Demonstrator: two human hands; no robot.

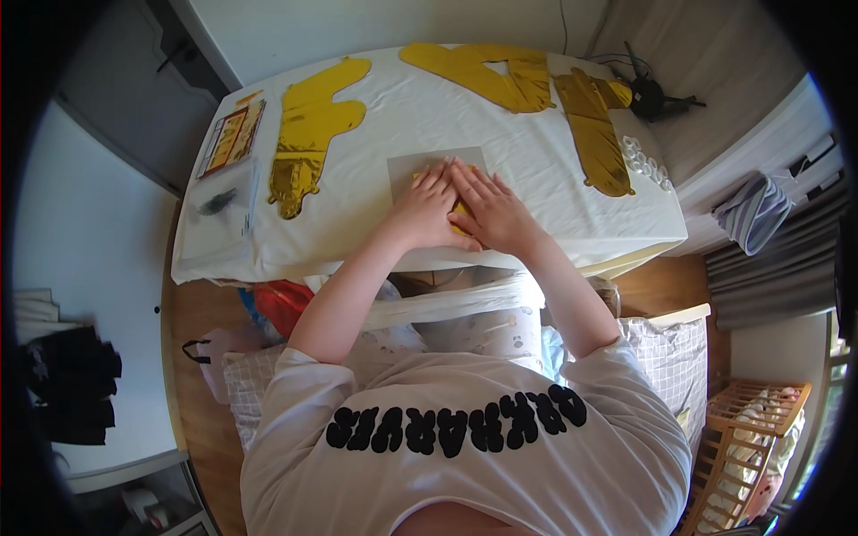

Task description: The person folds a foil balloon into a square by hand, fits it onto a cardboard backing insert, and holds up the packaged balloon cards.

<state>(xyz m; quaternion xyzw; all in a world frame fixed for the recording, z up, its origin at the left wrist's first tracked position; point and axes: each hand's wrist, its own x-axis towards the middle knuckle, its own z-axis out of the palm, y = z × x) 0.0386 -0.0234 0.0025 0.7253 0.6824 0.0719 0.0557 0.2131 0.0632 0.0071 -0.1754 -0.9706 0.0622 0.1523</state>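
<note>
Both of my hands lie flat and side by side near the table's front edge, fingers stretched forward and fingertips close together. My left hand [424, 210] and my right hand [494, 210] press on a piece of gold foil [462, 209], mostly hidden under them. Beneath it is a thin grey rectangular sheet [403, 170] on the white tablecloth [357, 201]. Flat, uninflated gold foil balloons lie around: a notched one [313, 121] to the left, one with a triangular opening [483, 76] at the back, and a bent one [597, 134] to the right.
On the left, a printed flat package [234, 138] lies behind a clear plastic bag [214, 210] with something dark in it. Several clear round pieces [645, 163] sit at the right edge, near a black device with antennas [657, 94]. A wooden crib [746, 438] stands at lower right.
</note>
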